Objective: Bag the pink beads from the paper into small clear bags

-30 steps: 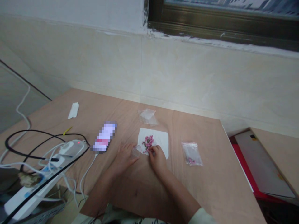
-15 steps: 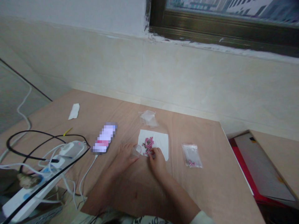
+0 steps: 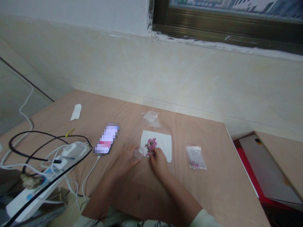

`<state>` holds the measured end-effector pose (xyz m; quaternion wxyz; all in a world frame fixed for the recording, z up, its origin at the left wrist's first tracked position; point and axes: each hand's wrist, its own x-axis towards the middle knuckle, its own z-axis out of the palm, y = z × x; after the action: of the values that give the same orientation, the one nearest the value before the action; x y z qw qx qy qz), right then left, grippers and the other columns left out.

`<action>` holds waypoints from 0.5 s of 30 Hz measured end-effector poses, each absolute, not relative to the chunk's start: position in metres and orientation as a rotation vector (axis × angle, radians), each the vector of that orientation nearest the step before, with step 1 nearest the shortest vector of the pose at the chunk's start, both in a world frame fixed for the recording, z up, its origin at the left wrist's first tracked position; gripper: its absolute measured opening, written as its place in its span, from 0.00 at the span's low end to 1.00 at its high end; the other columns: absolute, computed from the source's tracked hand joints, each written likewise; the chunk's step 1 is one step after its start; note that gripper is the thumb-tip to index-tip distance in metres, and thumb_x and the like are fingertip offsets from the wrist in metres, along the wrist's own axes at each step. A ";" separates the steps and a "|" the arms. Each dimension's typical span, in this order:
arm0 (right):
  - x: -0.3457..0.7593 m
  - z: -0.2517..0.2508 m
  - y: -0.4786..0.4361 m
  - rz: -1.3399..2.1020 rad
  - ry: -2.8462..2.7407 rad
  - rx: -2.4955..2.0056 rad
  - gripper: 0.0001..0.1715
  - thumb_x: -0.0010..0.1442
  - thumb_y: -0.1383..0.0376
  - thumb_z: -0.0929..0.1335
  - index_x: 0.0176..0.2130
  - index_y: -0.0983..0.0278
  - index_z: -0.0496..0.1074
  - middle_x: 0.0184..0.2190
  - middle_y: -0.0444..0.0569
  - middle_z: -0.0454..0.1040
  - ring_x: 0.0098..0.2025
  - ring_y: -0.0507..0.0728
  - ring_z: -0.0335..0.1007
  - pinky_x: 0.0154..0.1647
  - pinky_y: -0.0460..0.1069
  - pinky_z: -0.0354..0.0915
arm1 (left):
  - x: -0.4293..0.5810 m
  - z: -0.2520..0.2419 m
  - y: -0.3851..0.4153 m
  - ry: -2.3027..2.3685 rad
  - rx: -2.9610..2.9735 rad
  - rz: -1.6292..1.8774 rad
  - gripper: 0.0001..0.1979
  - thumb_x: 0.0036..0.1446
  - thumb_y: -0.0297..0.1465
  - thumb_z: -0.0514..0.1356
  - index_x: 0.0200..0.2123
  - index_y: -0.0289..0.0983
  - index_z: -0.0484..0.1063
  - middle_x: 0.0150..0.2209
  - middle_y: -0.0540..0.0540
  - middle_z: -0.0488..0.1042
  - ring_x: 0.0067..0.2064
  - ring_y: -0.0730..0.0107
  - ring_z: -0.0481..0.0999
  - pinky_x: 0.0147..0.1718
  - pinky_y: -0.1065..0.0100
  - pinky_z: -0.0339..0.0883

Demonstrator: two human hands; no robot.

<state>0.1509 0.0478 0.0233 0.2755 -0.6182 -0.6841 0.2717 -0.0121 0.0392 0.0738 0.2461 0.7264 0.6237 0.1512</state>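
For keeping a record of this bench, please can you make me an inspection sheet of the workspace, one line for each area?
surface: light wood table, no spills seen
job's things: pink beads on white paper; small clear cup; zip bag with a few pink beads; clear plastic bag
clutter: folded white tissue; phone, screen pixelated; small yellow piece
grips: left hand against the cup; right hand at the beads; any hold cannot be told
cables: white power strip; black and white cables tangled; white cable to phone
surroundings: tiled wall; dark frame; red-edged board
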 end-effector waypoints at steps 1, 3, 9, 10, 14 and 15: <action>0.151 0.023 0.048 0.731 -1.839 -1.666 0.07 0.51 0.69 0.60 0.30 0.64 0.65 0.28 0.48 0.66 0.31 0.54 0.61 0.31 0.47 0.58 | -0.012 0.074 0.038 1.699 1.979 0.413 0.21 0.43 0.32 0.58 0.44 0.36 0.62 0.44 0.43 0.68 0.47 0.59 0.63 0.48 0.55 0.52; 0.151 0.023 0.050 0.742 -1.848 -1.677 0.06 0.50 0.69 0.60 0.30 0.64 0.65 0.28 0.48 0.66 0.30 0.53 0.61 0.31 0.47 0.58 | -0.012 0.075 0.037 1.691 1.969 0.414 0.22 0.43 0.31 0.58 0.44 0.36 0.62 0.44 0.43 0.67 0.47 0.59 0.63 0.48 0.55 0.52; 0.152 0.024 0.056 0.784 -1.903 -1.656 0.07 0.49 0.69 0.61 0.32 0.64 0.65 0.28 0.48 0.66 0.30 0.53 0.61 0.31 0.47 0.58 | -0.013 0.078 0.034 1.672 1.942 0.423 0.22 0.43 0.31 0.58 0.44 0.35 0.62 0.44 0.42 0.67 0.48 0.60 0.63 0.49 0.55 0.52; 0.152 0.024 0.057 0.785 -1.910 -1.655 0.07 0.48 0.69 0.61 0.31 0.64 0.65 0.27 0.47 0.66 0.30 0.53 0.61 0.31 0.46 0.57 | -0.013 0.078 0.034 1.673 1.939 0.424 0.21 0.43 0.31 0.58 0.44 0.35 0.62 0.44 0.42 0.67 0.48 0.60 0.63 0.49 0.56 0.52; 0.153 0.023 0.060 0.782 -1.912 -1.669 0.03 0.48 0.69 0.62 0.28 0.64 0.64 0.25 0.46 0.65 0.28 0.52 0.60 0.28 0.46 0.56 | -0.014 0.075 0.036 1.661 1.946 0.419 0.22 0.44 0.31 0.57 0.44 0.34 0.61 0.45 0.42 0.66 0.48 0.59 0.62 0.49 0.55 0.51; 0.153 0.022 0.061 0.787 -1.906 -1.672 0.02 0.48 0.69 0.62 0.27 0.64 0.64 0.24 0.46 0.65 0.27 0.52 0.60 0.28 0.46 0.56 | -0.014 0.074 0.037 1.662 1.951 0.414 0.22 0.43 0.31 0.57 0.44 0.34 0.61 0.45 0.41 0.67 0.48 0.58 0.62 0.49 0.54 0.51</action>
<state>0.1531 0.0608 0.0221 0.2412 -0.6112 -0.6968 0.2876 -0.0142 0.0374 0.0737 0.2694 0.7236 0.6166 0.1536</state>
